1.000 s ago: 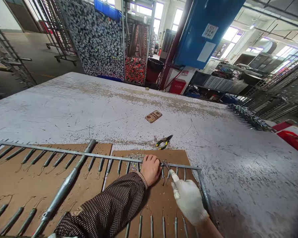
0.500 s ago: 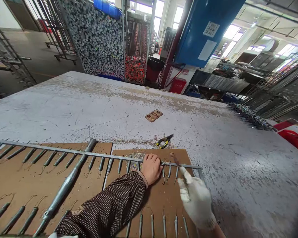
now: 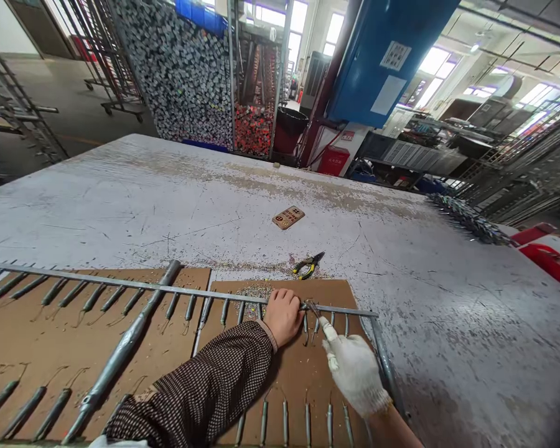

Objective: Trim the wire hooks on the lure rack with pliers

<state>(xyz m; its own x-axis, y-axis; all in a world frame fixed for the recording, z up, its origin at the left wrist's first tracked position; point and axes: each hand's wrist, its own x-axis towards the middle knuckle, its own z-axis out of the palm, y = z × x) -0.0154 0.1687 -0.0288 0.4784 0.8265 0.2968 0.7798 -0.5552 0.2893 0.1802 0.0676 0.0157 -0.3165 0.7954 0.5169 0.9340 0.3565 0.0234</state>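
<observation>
My bare left hand (image 3: 284, 316) is closed over a long, thin metal bar (image 3: 247, 298), with its fingers bent across the top. Just right of it, my right hand (image 3: 354, 370), in a white knitted glove, grips a slim brownish tool (image 3: 313, 309). That tool's far end meets the bar near my left fingers; its exact kind is too small to make out. Several short grey rods (image 3: 224, 312) with wire hooks hang from the bar. A thick grey tube (image 3: 130, 336) crosses beneath it on the left.
Brown cardboard sheets (image 3: 308, 367) lie under the work on a scratched white table (image 3: 205, 205). Beyond the bar are yellow-and-black pliers (image 3: 308, 266) and a small tan printed card (image 3: 288, 218). More hooked rods (image 3: 285, 423) line the near side. Metal strips (image 3: 466, 218) lie at right.
My right hand has moved left along the bar, bringing the tool close to my left hand. The left hand stays in place on the bar.
</observation>
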